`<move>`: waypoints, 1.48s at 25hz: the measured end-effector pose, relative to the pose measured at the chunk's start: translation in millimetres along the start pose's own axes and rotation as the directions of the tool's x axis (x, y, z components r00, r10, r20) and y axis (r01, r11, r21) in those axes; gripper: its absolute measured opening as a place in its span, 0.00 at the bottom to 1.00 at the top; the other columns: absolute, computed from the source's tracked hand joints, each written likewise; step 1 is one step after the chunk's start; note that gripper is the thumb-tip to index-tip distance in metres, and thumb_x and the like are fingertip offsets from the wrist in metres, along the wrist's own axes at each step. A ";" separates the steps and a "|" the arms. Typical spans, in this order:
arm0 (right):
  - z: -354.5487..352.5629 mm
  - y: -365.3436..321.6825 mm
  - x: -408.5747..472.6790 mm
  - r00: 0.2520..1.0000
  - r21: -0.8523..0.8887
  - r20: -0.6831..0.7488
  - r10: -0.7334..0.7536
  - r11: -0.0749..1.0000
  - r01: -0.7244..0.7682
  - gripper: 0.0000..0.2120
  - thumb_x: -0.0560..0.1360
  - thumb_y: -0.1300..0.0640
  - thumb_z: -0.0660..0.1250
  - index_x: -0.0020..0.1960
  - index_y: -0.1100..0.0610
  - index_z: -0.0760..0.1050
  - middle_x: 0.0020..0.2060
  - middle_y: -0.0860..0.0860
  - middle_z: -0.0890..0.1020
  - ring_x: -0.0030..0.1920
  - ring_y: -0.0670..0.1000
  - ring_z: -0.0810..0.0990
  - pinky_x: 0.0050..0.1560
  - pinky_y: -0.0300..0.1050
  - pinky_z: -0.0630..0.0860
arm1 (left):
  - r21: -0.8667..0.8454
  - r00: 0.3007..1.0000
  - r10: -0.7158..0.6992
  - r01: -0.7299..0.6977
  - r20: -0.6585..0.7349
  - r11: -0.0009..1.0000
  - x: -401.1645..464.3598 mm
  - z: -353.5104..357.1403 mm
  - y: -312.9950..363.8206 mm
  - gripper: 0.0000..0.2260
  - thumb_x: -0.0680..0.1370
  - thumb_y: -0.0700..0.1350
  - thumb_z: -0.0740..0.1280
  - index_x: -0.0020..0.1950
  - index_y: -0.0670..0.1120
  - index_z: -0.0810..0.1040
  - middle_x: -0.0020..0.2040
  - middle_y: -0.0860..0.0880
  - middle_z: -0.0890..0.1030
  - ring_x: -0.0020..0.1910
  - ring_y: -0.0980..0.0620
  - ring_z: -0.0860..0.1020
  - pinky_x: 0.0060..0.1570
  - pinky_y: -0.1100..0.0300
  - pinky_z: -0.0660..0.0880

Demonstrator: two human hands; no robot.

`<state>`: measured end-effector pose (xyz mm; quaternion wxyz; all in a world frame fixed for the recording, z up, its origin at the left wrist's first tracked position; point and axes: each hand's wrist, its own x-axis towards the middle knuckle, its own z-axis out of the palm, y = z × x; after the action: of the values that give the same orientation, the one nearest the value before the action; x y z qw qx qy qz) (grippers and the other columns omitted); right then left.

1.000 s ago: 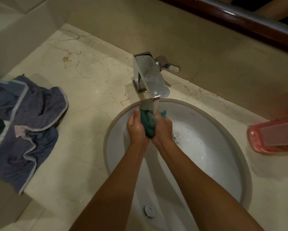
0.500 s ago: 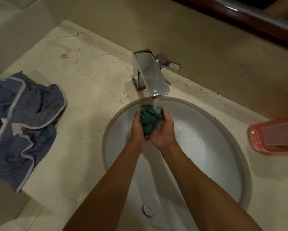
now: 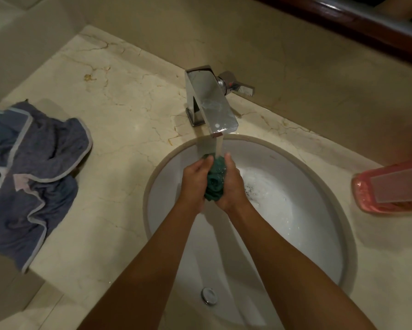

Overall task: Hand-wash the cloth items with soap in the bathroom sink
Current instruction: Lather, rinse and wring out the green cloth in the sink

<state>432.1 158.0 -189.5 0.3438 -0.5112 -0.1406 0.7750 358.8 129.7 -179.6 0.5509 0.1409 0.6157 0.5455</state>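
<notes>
A small bunched green cloth (image 3: pixel 215 181) is squeezed between my two hands over the white sink (image 3: pixel 319 210). My left hand (image 3: pixel 195 181) grips its left side and my right hand (image 3: pixel 232 184) grips its right side, fingers curled round it. Water runs from the chrome faucet (image 3: pixel 209 103) straight down onto the top of the cloth. Suds lie in the basin to the right of my hands. A blue cloth with pale trim (image 3: pixel 33 172) lies crumpled on the marble counter at the left.
A pink soap bottle (image 3: pixel 391 186) lies on the counter at the right edge. The faucet lever (image 3: pixel 238 85) points right. The sink's overflow cap (image 3: pixel 209 295) shows between my forearms. A wall and a dark mirror frame run behind the counter.
My hands have shifted on the green cloth under the stream, the right one moving from cupping it to pressing alongside. The view has tilted slightly.
</notes>
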 end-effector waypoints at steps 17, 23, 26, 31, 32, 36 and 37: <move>-34.6 -24.6 -19.4 0.981 -0.139 0.160 -0.107 0.982 0.129 0.20 0.80 0.51 0.65 0.68 0.60 0.74 0.60 0.58 0.82 0.61 0.57 0.82 0.62 0.55 0.79 | -0.009 0.995 -0.087 0.088 0.051 0.996 -9.7 -16.8 1.7 0.12 0.84 0.47 0.64 0.55 0.40 0.83 0.51 0.37 0.85 0.54 0.37 0.84 0.53 0.47 0.82; -32.6 -18.1 -13.7 0.990 -0.122 0.071 -0.121 0.984 0.129 0.14 0.80 0.61 0.66 0.63 0.67 0.76 0.53 0.62 0.82 0.54 0.59 0.82 0.53 0.51 0.82 | 0.190 0.900 -0.303 0.253 0.314 0.949 -19.2 -24.4 21.5 0.24 0.72 0.56 0.72 0.58 0.38 0.82 0.53 0.37 0.85 0.49 0.42 0.85 0.50 0.52 0.82; -32.8 -16.9 -10.1 0.992 -0.164 0.007 -0.129 0.978 0.128 0.15 0.81 0.57 0.66 0.62 0.66 0.78 0.56 0.63 0.83 0.55 0.60 0.83 0.57 0.54 0.81 | 0.134 0.890 -0.318 0.290 0.326 0.948 -16.5 -32.2 24.4 0.19 0.77 0.51 0.69 0.60 0.38 0.81 0.54 0.37 0.85 0.49 0.41 0.84 0.47 0.52 0.82; -35.3 -19.6 -25.5 0.987 -0.353 0.150 0.054 0.936 0.002 0.14 0.74 0.50 0.69 0.52 0.59 0.82 0.46 0.58 0.84 0.43 0.54 0.82 0.44 0.47 0.78 | -0.275 0.934 -0.308 0.348 0.180 0.896 -11.6 -36.8 29.8 0.21 0.81 0.56 0.65 0.60 0.39 0.79 0.49 0.40 0.85 0.46 0.44 0.85 0.49 0.51 0.82; -37.2 -18.3 -27.8 0.977 -0.361 0.190 0.098 0.932 -0.023 0.12 0.76 0.51 0.68 0.51 0.59 0.82 0.45 0.57 0.84 0.41 0.52 0.81 0.41 0.44 0.77 | -0.299 0.944 -0.292 0.325 0.152 0.897 -9.3 -37.3 29.9 0.20 0.81 0.56 0.65 0.59 0.40 0.78 0.46 0.41 0.84 0.44 0.46 0.84 0.47 0.52 0.83; -39.6 -23.0 -27.6 0.954 -0.496 0.227 0.196 0.866 -0.060 0.16 0.77 0.51 0.68 0.58 0.62 0.82 0.46 0.55 0.85 0.42 0.48 0.81 0.44 0.41 0.76 | -0.302 0.942 -0.311 0.336 0.127 0.892 -10.5 -27.7 28.9 0.18 0.82 0.57 0.64 0.56 0.42 0.78 0.44 0.43 0.81 0.44 0.48 0.81 0.45 0.53 0.82; -38.0 -25.4 -27.8 0.957 -0.531 0.213 0.199 0.845 -0.058 0.20 0.74 0.49 0.70 0.59 0.63 0.81 0.48 0.56 0.85 0.44 0.49 0.80 0.46 0.42 0.76 | -0.300 0.938 -0.325 0.347 0.121 0.889 -10.1 -26.9 28.5 0.18 0.82 0.57 0.64 0.55 0.41 0.79 0.44 0.43 0.82 0.44 0.47 0.81 0.45 0.53 0.81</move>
<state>482.5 152.5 -172.3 0.1186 -0.4870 -0.3534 0.7898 327.8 118.4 -156.3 0.6727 -0.0398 0.5163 0.5285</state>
